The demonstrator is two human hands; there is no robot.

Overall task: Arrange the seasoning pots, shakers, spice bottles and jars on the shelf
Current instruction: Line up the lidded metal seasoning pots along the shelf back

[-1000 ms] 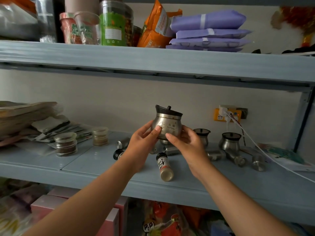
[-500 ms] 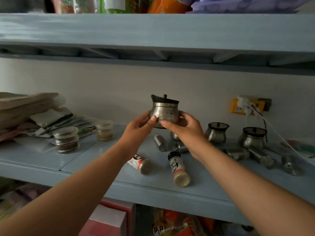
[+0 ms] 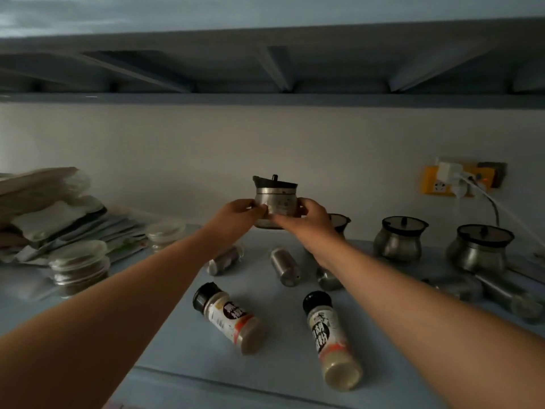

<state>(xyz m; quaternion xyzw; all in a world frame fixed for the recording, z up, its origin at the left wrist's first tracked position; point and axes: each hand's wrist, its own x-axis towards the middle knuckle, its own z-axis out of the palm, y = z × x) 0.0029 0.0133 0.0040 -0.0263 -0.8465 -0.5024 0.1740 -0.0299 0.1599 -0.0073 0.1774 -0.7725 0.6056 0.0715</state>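
Observation:
A steel seasoning pot (image 3: pixel 276 199) with a dark lid is held upright near the back wall, above the blue shelf (image 3: pixel 182 346). My left hand (image 3: pixel 236 215) grips its left side and my right hand (image 3: pixel 309 219) its right side. Behind my right hand another pot (image 3: pixel 339 224) is partly hidden. Two more steel pots (image 3: pixel 398 239) (image 3: pixel 479 249) stand at the right. Two black-capped spice bottles (image 3: pixel 228 320) (image 3: pixel 331 339) lie on their sides in front. Small steel shakers (image 3: pixel 284 265) (image 3: pixel 222 259) lie on the shelf between my arms.
Two lidded glass jars (image 3: pixel 78 265) (image 3: pixel 165 234) stand at the left, next to a pile of packets and bags (image 3: pixel 50 208). More steel shakers (image 3: pixel 513 296) lie at the far right. A yellow socket with a white plug and cable (image 3: pixel 454 180) is on the wall. The upper shelf's underside (image 3: pixel 265 66) hangs overhead.
Both hands have carried the pot farther back toward the wall. The view has moved closer and lower under the upper shelf, and the scene looks darker.

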